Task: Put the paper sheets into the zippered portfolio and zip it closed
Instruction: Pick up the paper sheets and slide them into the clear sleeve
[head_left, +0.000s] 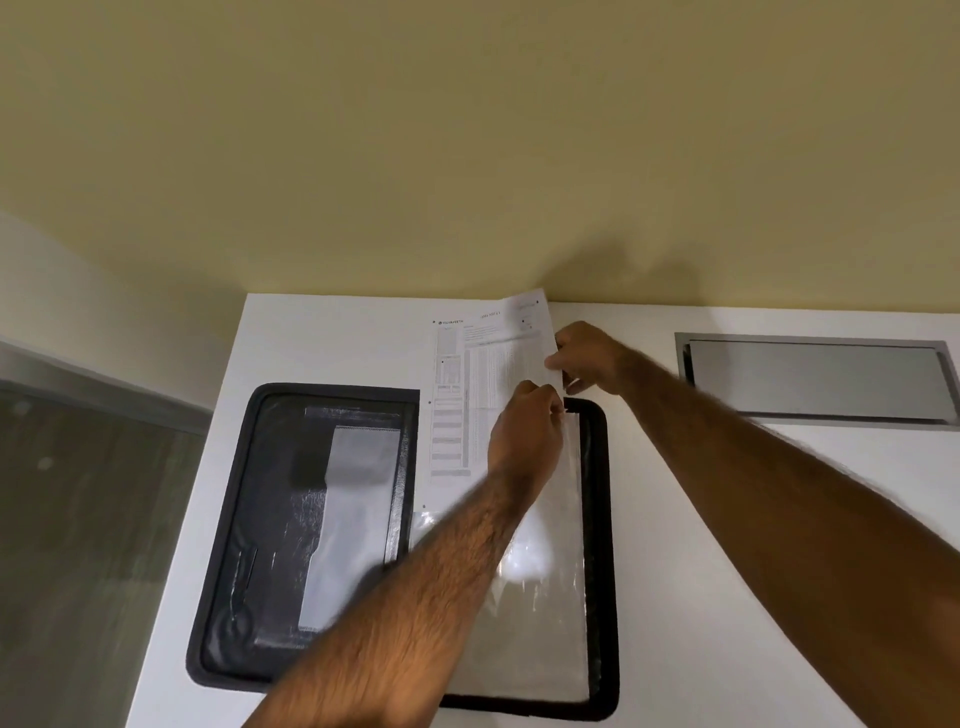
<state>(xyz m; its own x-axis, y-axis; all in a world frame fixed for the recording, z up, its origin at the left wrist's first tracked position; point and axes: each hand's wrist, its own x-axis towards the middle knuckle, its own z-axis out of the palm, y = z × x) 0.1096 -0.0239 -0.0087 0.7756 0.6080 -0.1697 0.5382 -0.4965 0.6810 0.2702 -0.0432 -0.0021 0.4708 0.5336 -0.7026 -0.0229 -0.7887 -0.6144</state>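
Both hands pinch the paper sheet (483, 395) by its right edge, left hand (527, 431) just at 7 o'clock of the right hand (589, 358), its long axis running 12-to-6 over the open portfolio (602, 519), seemingly half-inserted in its clear sleeve.

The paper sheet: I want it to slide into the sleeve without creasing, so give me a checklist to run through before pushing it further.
1. Portfolio lies open flat on the table: ok.
2. Left hand at the clear sleeve's top edge: ok.
3. Right hand pinching the paper sheet by its right edge: ok.
4. Sheet's lower edge inside the sleeve: cannot tell.
5. Sheet flat: not ok, top right corner lifts.
6. Zipper clear of the sheet: cannot tell.
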